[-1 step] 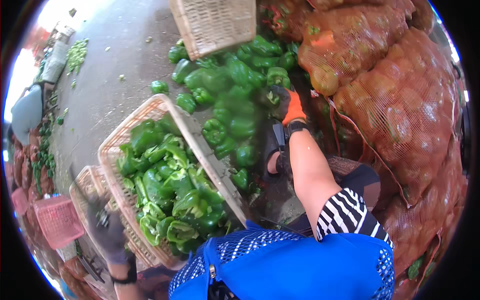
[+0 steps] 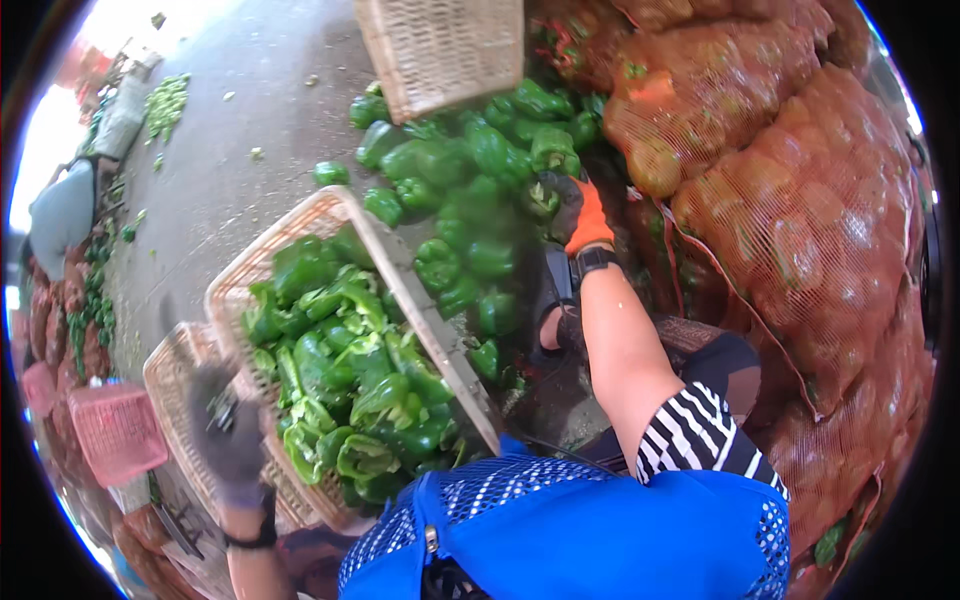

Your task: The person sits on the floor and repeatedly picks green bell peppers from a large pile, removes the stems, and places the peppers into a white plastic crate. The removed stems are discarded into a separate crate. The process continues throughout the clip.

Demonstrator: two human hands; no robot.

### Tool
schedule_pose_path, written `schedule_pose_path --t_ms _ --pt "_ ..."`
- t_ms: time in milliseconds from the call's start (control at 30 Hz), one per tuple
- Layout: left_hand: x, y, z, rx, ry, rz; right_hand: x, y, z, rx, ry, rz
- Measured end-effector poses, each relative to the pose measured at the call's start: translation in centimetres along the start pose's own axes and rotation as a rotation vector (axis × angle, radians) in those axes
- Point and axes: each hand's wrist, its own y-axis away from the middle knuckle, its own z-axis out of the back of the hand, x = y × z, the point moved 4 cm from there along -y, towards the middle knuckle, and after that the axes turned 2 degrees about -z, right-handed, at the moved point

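A tan plastic basket (image 2: 395,265) stands tilted in front of me, heaped with green bell peppers (image 2: 345,380). Beyond it a loose pile of green peppers (image 2: 470,190) lies on the concrete floor. My right hand (image 2: 578,215), in an orange and dark glove, reaches into the far side of that pile and curls around a green pepper (image 2: 543,197). My left hand (image 2: 228,435) wears a grey glove and is blurred. It hovers by the basket's left rim with fingers apart and holds nothing I can make out.
A second, empty woven basket (image 2: 445,50) hangs at the top. Red mesh sacks (image 2: 800,230) of produce wall in the right side. A lower basket (image 2: 172,372) and a pink crate (image 2: 112,432) sit at left. My sandalled foot (image 2: 558,325) stands by the pile.
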Motion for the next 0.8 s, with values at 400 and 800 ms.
schedule_pose_path --t_ms 400,800 --pt "-7.6 -2.5 -4.0 0.153 0.089 -0.332 32.0 9.3 -10.4 0.774 -0.589 0.302" --pt "2.9 4.5 2.6 -0.05 1.208 0.283 36.9 18.4 -12.8 0.544 0.0 0.909"
